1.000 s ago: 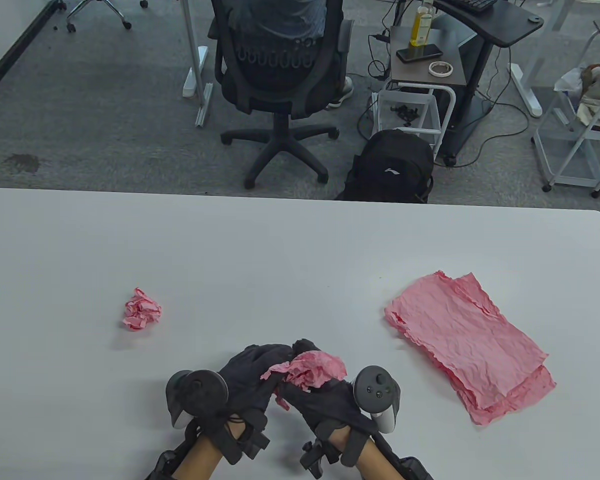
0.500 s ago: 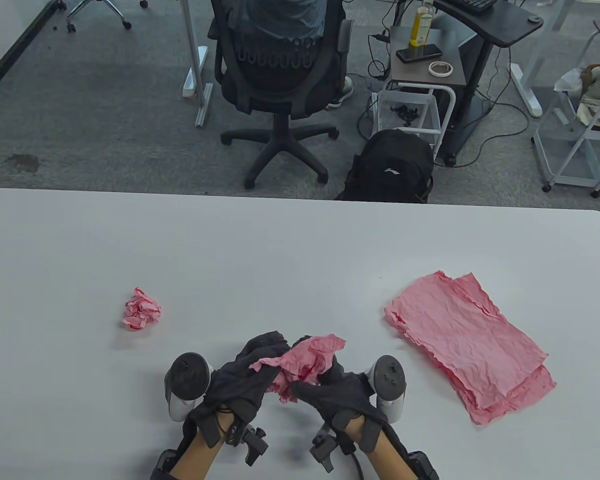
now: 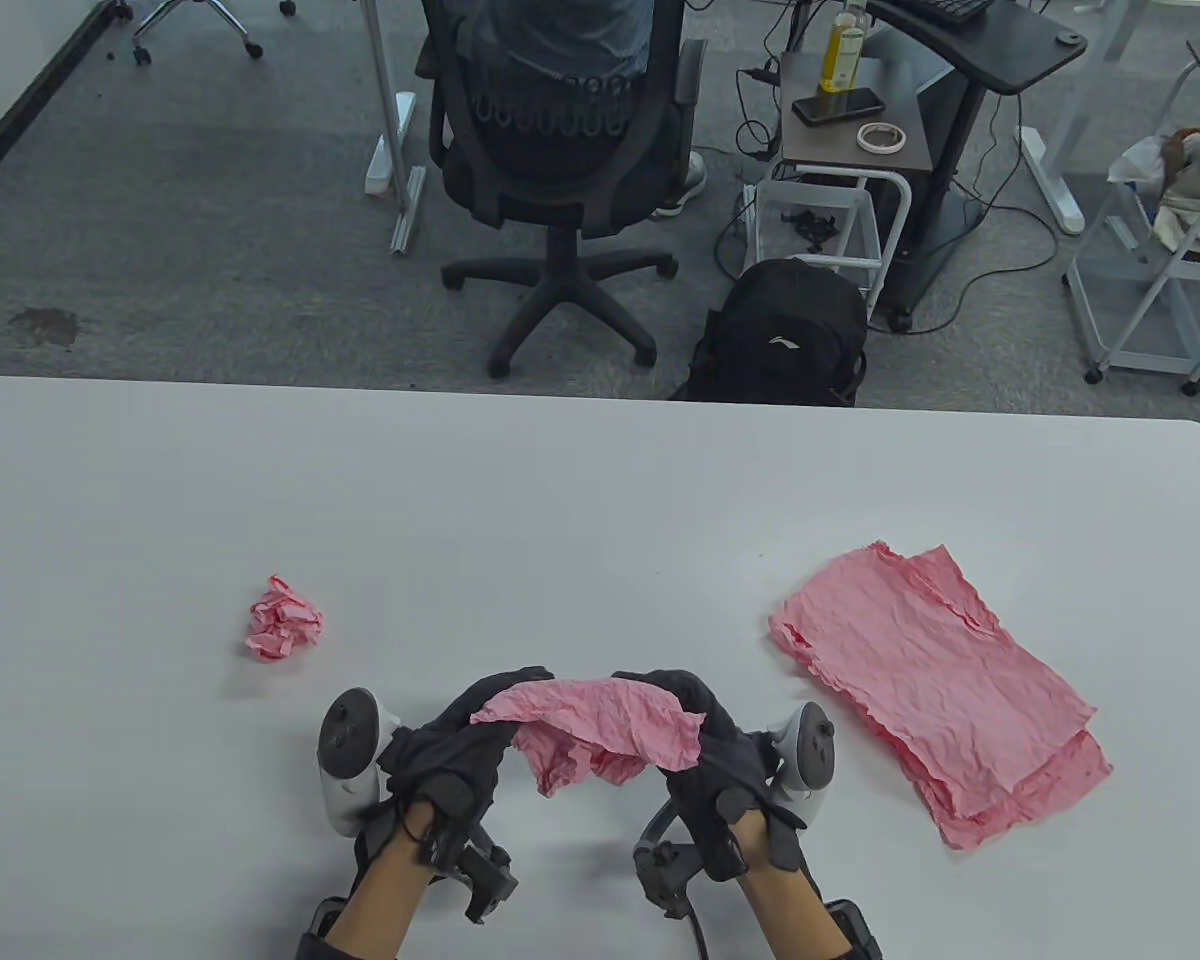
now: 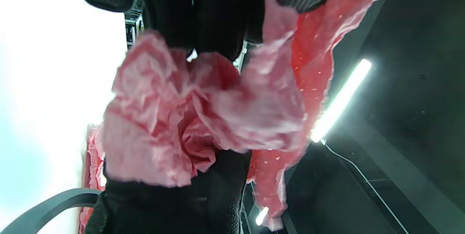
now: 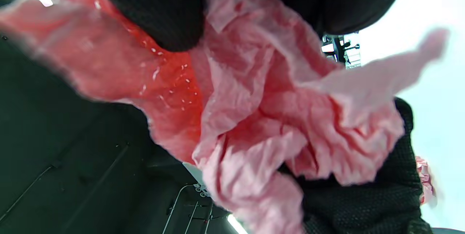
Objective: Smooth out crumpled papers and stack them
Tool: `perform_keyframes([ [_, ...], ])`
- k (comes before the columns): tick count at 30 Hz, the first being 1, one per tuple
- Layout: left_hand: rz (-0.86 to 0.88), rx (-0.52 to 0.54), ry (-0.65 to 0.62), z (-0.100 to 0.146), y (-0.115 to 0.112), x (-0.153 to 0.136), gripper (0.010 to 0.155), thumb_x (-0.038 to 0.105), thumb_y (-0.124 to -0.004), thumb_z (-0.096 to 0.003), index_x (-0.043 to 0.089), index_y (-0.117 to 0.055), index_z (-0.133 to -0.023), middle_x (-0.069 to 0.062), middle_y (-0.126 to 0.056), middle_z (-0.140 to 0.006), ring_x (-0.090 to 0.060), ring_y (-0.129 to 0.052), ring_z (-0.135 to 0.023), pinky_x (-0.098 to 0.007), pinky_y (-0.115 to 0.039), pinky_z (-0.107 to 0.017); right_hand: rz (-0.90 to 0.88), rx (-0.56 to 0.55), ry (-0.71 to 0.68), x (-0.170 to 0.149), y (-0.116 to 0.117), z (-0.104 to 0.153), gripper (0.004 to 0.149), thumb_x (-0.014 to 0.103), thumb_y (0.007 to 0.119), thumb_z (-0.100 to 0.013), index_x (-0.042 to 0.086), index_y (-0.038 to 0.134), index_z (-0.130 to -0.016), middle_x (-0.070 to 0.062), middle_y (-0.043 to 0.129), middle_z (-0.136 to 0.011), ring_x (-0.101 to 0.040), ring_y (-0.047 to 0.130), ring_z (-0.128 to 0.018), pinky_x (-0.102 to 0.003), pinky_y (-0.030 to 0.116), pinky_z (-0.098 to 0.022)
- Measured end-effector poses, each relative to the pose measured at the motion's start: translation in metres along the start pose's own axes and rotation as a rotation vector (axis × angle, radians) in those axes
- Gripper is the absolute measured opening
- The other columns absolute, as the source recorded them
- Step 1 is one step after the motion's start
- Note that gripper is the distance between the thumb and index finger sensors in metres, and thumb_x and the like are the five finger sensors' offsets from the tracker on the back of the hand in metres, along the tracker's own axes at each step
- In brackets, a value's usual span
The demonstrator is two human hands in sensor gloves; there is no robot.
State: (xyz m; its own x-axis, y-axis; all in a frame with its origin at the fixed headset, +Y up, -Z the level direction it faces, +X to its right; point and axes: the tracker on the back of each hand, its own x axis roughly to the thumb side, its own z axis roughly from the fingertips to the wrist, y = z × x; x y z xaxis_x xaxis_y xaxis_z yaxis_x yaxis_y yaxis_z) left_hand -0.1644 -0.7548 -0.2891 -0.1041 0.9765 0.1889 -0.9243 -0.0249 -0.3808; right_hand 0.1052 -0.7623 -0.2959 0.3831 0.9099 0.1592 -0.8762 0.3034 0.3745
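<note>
I have the pink sheet (image 3: 600,735) pinched at both ends, left hand (image 3: 450,765) and right hand (image 3: 725,765) curled on its edges, held above the table (image 3: 560,500) at 6 o'clock so pulling apart opens the creases. The stack (image 3: 935,690) waits at 3 o'clock, a crumpled ball (image 3: 282,620) at 9. Wrist views show the bunched underside (image 5: 261,125), hidden from above.

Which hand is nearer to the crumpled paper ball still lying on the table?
Left. The left hand is just right of and nearer the viewer than the crumpled ball; the right hand is farther right, both gripping the half-opened sheet.
</note>
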Motion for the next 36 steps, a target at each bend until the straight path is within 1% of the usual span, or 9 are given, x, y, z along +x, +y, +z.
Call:
perform_keyframes([
  [5,-0.257,0.099,-0.028,0.002,0.003,0.009,0.048,0.051,-0.072,-0.0556,0.025,-0.083,-0.094,0.007,-0.098,-0.069,-0.022,-0.104,-0.065,-0.052,-0.074,-0.065,0.144,-0.086,-0.002,0.002,0.000,0.003,0.044,0.034,0.076,-0.052,0.014,0.065,-0.090,-0.008,0.088,-0.078,-0.035,0.092,-0.066,-0.054,0.074,-0.049],
  [12,-0.026,0.012,-0.056,0.000,0.009,0.006,0.045,0.048,-0.071,-0.0572,0.031,-0.076,-0.099,-0.004,-0.068,-0.108,-0.035,-0.071,-0.105,-0.062,-0.055,-0.076,0.130,-0.052,0.109,0.004,-0.018,0.000,0.042,0.036,0.078,-0.053,0.015,0.075,-0.089,-0.004,0.092,-0.057,-0.027,0.095,-0.046,-0.053,0.076,-0.042],
  [16,0.118,-0.090,-0.030,-0.002,0.000,0.003,0.047,0.046,-0.068,-0.0591,0.027,-0.071,-0.102,0.000,-0.089,-0.088,-0.029,-0.097,-0.081,-0.054,-0.071,-0.069,0.318,-0.160,0.100,0.011,-0.026,0.001,0.042,0.042,0.081,-0.050,0.011,0.086,-0.078,0.000,0.098,-0.040,-0.023,0.100,-0.029,-0.050,0.082,-0.031],
  [21,-0.165,0.142,0.053,0.003,0.013,0.006,0.049,0.046,-0.074,-0.0554,0.017,-0.082,-0.093,-0.002,-0.102,-0.063,-0.026,-0.109,-0.047,-0.049,-0.083,-0.050,0.394,-0.184,0.040,0.022,-0.034,0.001,0.044,0.045,0.078,-0.051,0.009,0.091,-0.072,-0.001,0.103,-0.037,-0.025,0.105,-0.027,-0.049,0.085,-0.028],
  [26,-0.601,0.286,-0.160,0.014,0.017,0.035,0.072,0.051,-0.075,-0.0549,0.018,-0.047,-0.113,-0.012,-0.061,-0.109,-0.044,-0.068,-0.101,-0.065,-0.055,-0.071,0.746,-0.227,-0.033,0.039,-0.024,0.005,0.044,0.044,0.079,-0.051,0.007,0.091,-0.070,-0.001,0.102,-0.033,-0.025,0.105,-0.024,-0.050,0.085,-0.026],
  [29,-0.943,0.078,-0.381,0.013,-0.021,0.061,0.090,0.059,-0.084,-0.0490,0.024,-0.035,-0.116,-0.009,-0.037,-0.119,-0.042,-0.048,-0.113,-0.066,-0.049,-0.075,0.953,-0.176,-0.079,0.046,-0.008,0.006,0.045,0.045,0.078,-0.051,0.006,0.092,-0.069,-0.001,0.103,-0.031,-0.025,0.105,-0.022,-0.049,0.086,-0.024],
  [32,-1.181,-0.127,-0.309,0.010,-0.057,0.056,0.114,0.069,-0.084,-0.0437,0.024,-0.007,-0.113,-0.008,-0.017,-0.121,-0.043,-0.035,-0.117,-0.069,-0.043,-0.077,1.048,-0.080,-0.124,0.045,0.013,0.007,0.047,0.046,0.078,-0.050,0.006,0.092,-0.069,-0.001,0.103,-0.030,-0.026,0.105,-0.021,-0.050,0.086,-0.024],
  [34,-1.171,-0.148,-0.245,0.005,-0.064,0.051,0.106,0.059,-0.086,-0.0459,0.021,-0.016,-0.115,-0.009,-0.026,-0.120,-0.043,-0.045,-0.114,-0.068,-0.047,-0.076,1.068,0.035,-0.132,0.040,0.026,0.006,0.048,0.047,0.078,-0.050,0.006,0.091,-0.071,-0.002,0.103,-0.033,-0.027,0.105,-0.024,-0.051,0.085,-0.026],
  [36,-1.113,-0.071,-0.246,0.007,-0.057,0.052,0.072,0.044,-0.087,-0.0483,0.021,-0.059,-0.111,-0.009,-0.065,-0.112,-0.040,-0.077,-0.100,-0.064,-0.061,-0.071,1.028,0.115,-0.155,0.035,0.033,0.007,0.044,0.042,0.078,-0.051,0.007,0.086,-0.078,-0.004,0.102,-0.040,-0.030,0.104,-0.032,-0.053,0.083,-0.032],
])
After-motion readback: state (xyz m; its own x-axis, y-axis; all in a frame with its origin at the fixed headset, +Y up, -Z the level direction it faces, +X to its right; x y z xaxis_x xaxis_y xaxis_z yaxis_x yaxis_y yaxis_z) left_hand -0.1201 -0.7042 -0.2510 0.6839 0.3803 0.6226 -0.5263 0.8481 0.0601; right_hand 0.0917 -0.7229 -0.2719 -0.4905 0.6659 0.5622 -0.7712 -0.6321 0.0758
